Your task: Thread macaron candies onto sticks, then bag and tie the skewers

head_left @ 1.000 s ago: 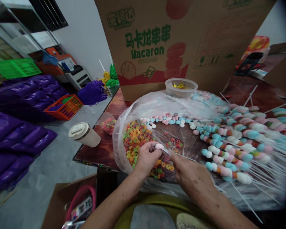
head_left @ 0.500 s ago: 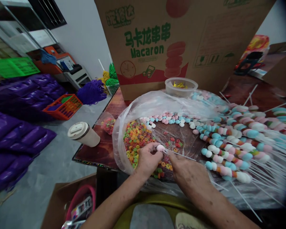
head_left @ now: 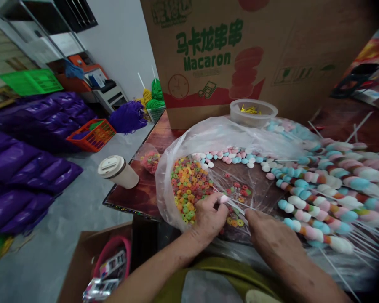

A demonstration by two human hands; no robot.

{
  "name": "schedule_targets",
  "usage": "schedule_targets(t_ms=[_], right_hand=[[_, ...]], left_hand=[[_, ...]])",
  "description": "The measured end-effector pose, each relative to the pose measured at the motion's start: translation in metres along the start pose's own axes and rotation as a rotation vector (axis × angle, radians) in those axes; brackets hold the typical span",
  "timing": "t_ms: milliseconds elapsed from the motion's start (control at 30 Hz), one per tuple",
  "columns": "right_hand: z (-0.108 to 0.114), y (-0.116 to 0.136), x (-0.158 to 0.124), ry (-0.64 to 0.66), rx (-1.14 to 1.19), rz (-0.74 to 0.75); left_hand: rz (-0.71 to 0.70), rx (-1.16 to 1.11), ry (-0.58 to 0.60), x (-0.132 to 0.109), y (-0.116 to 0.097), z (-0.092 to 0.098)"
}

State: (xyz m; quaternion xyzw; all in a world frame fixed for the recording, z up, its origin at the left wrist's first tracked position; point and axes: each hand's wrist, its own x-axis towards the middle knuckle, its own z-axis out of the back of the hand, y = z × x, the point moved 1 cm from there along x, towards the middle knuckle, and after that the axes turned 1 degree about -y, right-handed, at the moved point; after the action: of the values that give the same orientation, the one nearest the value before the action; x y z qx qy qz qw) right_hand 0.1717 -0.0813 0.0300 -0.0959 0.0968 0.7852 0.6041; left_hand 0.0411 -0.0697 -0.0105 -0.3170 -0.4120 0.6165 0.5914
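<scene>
My left hand is closed, pinching a pink marshmallow piece at its fingertips. My right hand is closed round a thin white stick whose tip points at the pink piece. Both hands rest over a clear plastic sheet on the table. Under and beside the left hand lies a heap of coloured candy rings. A curved row of loose pink, blue and white marshmallow pieces lies farther back. To the right, several finished skewers of marshmallows and rings are piled.
A large Macaron carton stands behind the table, with a clear tub in front of it. A lidded paper cup sits at the table's left corner. Purple bags, an orange basket and an open box are on the floor at left.
The view has shifted a little right and down. My two hands have drawn slightly apart, with the pink piece still pinched in my left hand and the stick still in my right.
</scene>
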Motion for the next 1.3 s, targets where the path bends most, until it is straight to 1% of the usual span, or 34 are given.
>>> schedule_targets(t_ms=[33, 100, 167, 233, 300, 333, 367, 400, 433, 467, 533, 600, 667, 767, 833, 933, 1033, 1100, 1200, 1300], right_hand=[[-0.003, -0.001, -0.002, -0.008, -0.003, -0.006], [-0.011, -0.001, -0.001, -0.023, 0.026, 0.020], [-0.019, -0.002, 0.004, -0.039, 0.095, 0.055], [-0.027, -0.009, 0.011, -0.057, 0.205, 0.072], [-0.034, -0.022, 0.017, -0.134, 0.324, 0.079], [-0.037, -0.029, 0.018, -0.190, 0.368, 0.077], [-0.040, -0.036, 0.017, -0.240, 0.394, 0.067], [-0.043, -0.041, 0.015, -0.271, 0.409, 0.055], [-0.045, -0.044, 0.012, -0.279, 0.420, 0.048], [-0.048, -0.045, 0.009, -0.269, 0.430, 0.048], [-0.052, -0.042, 0.003, -0.237, 0.441, 0.054], [-0.055, -0.038, 0.000, -0.208, 0.426, 0.046], [-0.056, -0.038, -0.001, -0.169, 0.368, -0.001], [-0.052, -0.044, -0.001, -0.142, 0.291, -0.071], [-0.046, -0.045, -0.001, -0.153, 0.297, -0.062], [-0.039, -0.036, 0.001, -0.132, 0.358, 0.020], [-0.035, -0.024, 0.016, -0.075, 0.448, 0.066], [-0.033, -0.024, 0.033, -0.060, 0.495, 0.038], [-0.033, -0.036, 0.056, -0.069, 0.538, -0.018], [-0.035, -0.053, 0.061, -0.067, 0.588, -0.019]], left_hand=[[-0.048, 0.042, 0.008, -0.002, -0.002, 0.000], [-0.134, 0.099, 0.068, -0.008, -0.007, -0.002], [-0.180, 0.144, 0.163, -0.010, -0.011, -0.003], [-0.195, 0.202, 0.263, -0.005, -0.013, 0.002], [-0.135, 0.303, 0.266, 0.011, -0.013, 0.016], [-0.076, 0.379, 0.220, 0.022, -0.013, 0.025], [-0.001, 0.493, 0.144, 0.034, -0.012, 0.034], [0.019, 0.640, 0.139, 0.046, -0.011, 0.040], [0.003, 0.772, 0.182, 0.056, -0.010, 0.045], [-0.008, 0.808, 0.216, 0.065, -0.008, 0.047], [-0.044, 0.855, 0.287, 0.077, -0.004, 0.043], [-0.064, 0.863, 0.322, 0.082, 0.001, 0.036], [-0.078, 0.872, 0.337, 0.085, 0.004, 0.029], [-0.091, 0.867, 0.340, 0.089, 0.005, 0.027], [-0.099, 0.852, 0.330, 0.089, 0.002, 0.029], [-0.115, 0.807, 0.340, 0.080, 0.000, 0.032], [-0.113, 0.743, 0.371, 0.066, 0.002, 0.030], [-0.094, 0.690, 0.357, 0.061, 0.005, 0.029], [-0.040, 0.573, 0.313, 0.058, 0.012, 0.036], [0.044, 0.414, 0.271, 0.057, 0.019, 0.047]])
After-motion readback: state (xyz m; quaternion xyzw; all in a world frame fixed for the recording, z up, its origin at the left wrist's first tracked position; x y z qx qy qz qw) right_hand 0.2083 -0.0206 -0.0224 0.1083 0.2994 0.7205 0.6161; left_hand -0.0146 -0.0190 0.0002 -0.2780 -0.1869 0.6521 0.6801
